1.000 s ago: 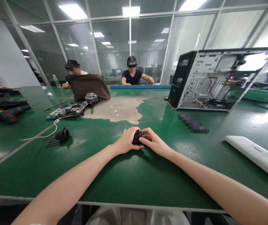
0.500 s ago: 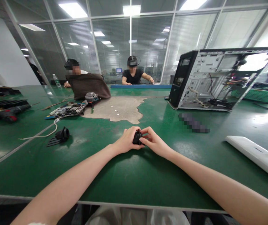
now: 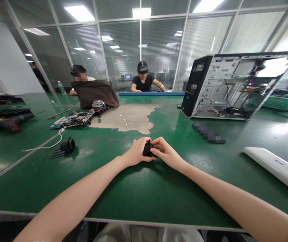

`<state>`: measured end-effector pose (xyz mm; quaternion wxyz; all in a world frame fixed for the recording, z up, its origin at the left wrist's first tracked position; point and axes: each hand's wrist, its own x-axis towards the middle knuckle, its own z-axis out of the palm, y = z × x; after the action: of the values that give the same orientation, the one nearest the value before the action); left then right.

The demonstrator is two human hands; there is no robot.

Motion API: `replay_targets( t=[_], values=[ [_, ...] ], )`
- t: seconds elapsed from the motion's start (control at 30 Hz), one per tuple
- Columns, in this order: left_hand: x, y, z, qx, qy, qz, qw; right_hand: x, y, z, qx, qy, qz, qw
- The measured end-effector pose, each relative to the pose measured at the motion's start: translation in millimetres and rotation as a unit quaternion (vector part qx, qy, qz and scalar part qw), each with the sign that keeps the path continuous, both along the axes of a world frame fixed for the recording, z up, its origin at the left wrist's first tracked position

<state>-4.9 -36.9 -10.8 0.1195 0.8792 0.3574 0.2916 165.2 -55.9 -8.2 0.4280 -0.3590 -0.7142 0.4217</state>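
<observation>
Between my two hands, just above the green tabletop, is a small black round-edged part (image 3: 147, 149); its exact kind does not show. My left hand (image 3: 136, 150) wraps round it from the left, thumb below and fingers over the top. From the right, my right hand (image 3: 165, 152) pinches the same part with thumb and fingertips. The fingers cover much of it. To the left on the table lies a black piece with a round collar and several thin prongs (image 3: 64, 147).
An opened computer case (image 3: 196, 87) stands at the right, behind a white oblong device (image 3: 272, 168). Circuit boards (image 3: 73, 119), a white cable (image 3: 45, 147) and a power drill (image 3: 12, 123) lie at the left. Two people sit across the table, one behind a brown cloth-like panel (image 3: 96, 94).
The view has tilted very slightly. Both hands keep their hold on the black part, with almost no visible movement.
</observation>
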Motion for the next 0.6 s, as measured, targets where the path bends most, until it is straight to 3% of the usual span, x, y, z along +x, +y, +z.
replay_targets(
  t=[0.13,0.27,0.6],
  values=[
    [0.5,-1.3,1.3,-0.005,-0.002,0.001,1.0,2.6,1.1,0.0,-0.037,-0.002,0.017,0.999],
    [0.5,-2.2,2.5,-0.01,0.003,0.006,1.0,6.9,-1.1,-0.5,-0.024,0.02,0.066,0.997],
    [0.3,0.1,0.3,0.003,-0.004,-0.005,1.0,1.9,2.1,1.9,-0.043,0.015,0.026,0.999]
  ],
)
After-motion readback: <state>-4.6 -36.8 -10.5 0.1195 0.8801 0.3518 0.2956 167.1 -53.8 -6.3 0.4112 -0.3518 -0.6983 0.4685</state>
